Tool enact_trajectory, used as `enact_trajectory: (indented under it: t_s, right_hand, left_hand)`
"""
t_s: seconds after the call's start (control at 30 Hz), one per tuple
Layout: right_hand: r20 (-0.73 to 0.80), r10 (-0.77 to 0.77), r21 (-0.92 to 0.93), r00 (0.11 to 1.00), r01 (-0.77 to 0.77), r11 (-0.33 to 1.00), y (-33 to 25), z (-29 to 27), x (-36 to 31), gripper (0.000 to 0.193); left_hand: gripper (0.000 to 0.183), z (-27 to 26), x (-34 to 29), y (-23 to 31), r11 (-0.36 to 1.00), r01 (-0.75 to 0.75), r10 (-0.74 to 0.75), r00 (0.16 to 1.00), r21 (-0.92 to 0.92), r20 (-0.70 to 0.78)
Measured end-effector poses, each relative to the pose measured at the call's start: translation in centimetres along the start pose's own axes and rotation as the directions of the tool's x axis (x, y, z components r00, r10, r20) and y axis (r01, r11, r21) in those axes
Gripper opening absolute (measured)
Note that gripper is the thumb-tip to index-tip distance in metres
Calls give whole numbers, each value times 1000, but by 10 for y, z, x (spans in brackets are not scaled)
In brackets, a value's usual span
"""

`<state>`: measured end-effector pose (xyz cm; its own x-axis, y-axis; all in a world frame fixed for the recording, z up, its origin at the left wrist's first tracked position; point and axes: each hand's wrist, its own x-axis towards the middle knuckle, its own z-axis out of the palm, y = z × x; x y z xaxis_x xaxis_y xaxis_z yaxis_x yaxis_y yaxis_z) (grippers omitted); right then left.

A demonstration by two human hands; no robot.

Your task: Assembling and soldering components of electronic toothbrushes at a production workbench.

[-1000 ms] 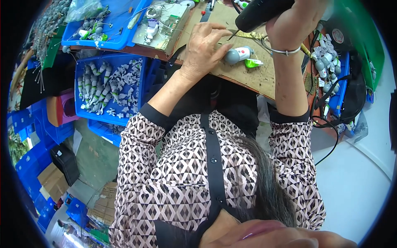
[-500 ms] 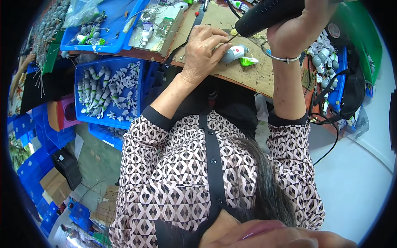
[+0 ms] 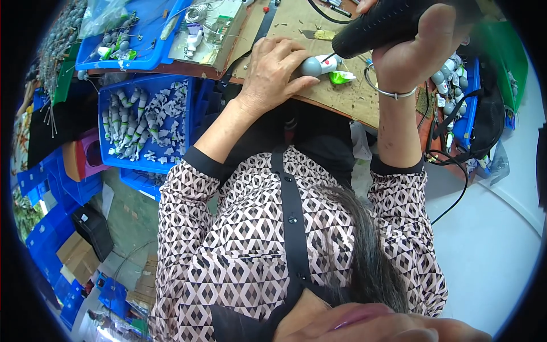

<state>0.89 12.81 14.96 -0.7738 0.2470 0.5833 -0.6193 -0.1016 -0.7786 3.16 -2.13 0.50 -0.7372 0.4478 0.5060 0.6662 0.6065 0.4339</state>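
Observation:
My right hand (image 3: 407,65) is wrapped around a black power screwdriver (image 3: 376,31), held above the right part of the workbench. Its thin bit points down to the left, at the body of a small white device (image 3: 329,64) with a round grey end and a red dot. Whether the tip touches the device is too small to tell. My left hand (image 3: 265,77) rests at the bench edge, thumb and forefinger on either side of the grey ball (image 3: 311,66). Just below the device lies a bright green and white piece (image 3: 342,77).
At left, a blue tray (image 3: 100,125) holds several similar devices and white scraps. Another blue tray (image 3: 154,64) and an open case with wires (image 3: 216,34) stand behind it. At right, more devices (image 3: 450,80) fill a blue bin, with a black cable (image 3: 464,182) hanging beside it.
My left hand has shifted left, its fingers drawing back from the bit, so more of the grey ball shows. The screwdriver has moved slightly right and down.

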Motion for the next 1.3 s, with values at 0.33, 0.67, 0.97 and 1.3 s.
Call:
enact_trajectory:
  t_s: [0.33, 0.67, 0.97, 1.3]
  right_hand:
    - [3, 41, -68, 999, -40, 997, 3, -1, -10, 65]
    - [112, 131, 84, 985, -141, 986, 19, -19, -23, 59]
    - [359, 13, 442, 933, -182, 879, 57, -24, -15, 61]
    - [195, 386, 318, 902, -430, 845, 27, -34, -33, 60]
  left_hand:
    - [44, -3, 0, -2, 1000, -13, 13, 999, -6, 40]
    - [43, 1, 4, 0, 996, -67, 72, 993, -54, 89]
    - [43, 7, 6, 5, 993, -69, 77, 993, -92, 84]
    - [42, 6, 4, 4, 994, -65, 73, 993, -89, 93]
